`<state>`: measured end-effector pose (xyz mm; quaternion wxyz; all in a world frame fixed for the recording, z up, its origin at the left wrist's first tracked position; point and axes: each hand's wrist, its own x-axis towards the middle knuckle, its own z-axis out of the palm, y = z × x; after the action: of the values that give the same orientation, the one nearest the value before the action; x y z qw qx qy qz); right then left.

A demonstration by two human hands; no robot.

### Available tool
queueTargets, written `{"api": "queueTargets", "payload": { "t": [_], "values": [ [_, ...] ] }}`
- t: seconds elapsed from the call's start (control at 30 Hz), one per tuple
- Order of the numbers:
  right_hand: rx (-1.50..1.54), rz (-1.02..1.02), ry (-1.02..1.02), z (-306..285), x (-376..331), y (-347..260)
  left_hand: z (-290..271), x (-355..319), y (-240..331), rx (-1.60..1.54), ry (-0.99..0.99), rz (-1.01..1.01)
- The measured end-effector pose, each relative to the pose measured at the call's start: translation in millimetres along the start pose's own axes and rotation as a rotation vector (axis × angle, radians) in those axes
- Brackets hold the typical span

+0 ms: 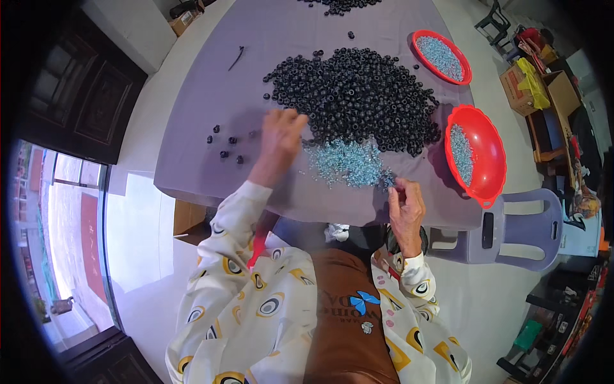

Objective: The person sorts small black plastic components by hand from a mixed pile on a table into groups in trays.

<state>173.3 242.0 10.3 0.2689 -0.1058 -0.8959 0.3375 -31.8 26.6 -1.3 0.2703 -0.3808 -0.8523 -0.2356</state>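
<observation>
A large heap of small round black pieces with holes, like thick beads, lies across the middle of the table. Against its near edge is a smaller pile of tiny clear bluish pieces. My left hand is over the table by the left edge of the black heap, fingers curled together and slightly blurred; anything in them is hidden. At the right end of the bluish pile, my right hand has thumb and fingertips brought together, and what they pinch is too small to make out. Several loose black pieces sit left of my left hand.
A red scalloped bowl and a smaller red dish, both with bluish pieces, stand on the right of the grey-covered table. A thin black strip lies far left. A grey plastic chair with a dark phone-like object adjoins the right edge.
</observation>
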Motion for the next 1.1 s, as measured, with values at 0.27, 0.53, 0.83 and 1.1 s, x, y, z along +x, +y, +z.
{"api": "queueTargets", "payload": {
  "t": [0.27, 0.53, 0.83, 1.1],
  "values": [
    [-0.004, 0.106, 0.042, -14.2, -11.4, 12.5, 44.6, 15.6, -9.3, 0.026, -0.198, -0.112],
    [0.012, 0.126, 0.074, -5.0, -5.8, 32.7, 48.8, 12.4, -18.8, -0.165, -0.037, -0.192],
    [0.032, 0.042, 0.025, 0.3, 1.8, 9.2, 7.6, 10.8, 12.1, -0.402, 0.0, -0.409],
    [0.342, -0.238, -0.267, 8.1, 14.8, -56.3, -32.6, -35.2, 95.1, -1.433, -0.61, -0.764]
  ]
}}
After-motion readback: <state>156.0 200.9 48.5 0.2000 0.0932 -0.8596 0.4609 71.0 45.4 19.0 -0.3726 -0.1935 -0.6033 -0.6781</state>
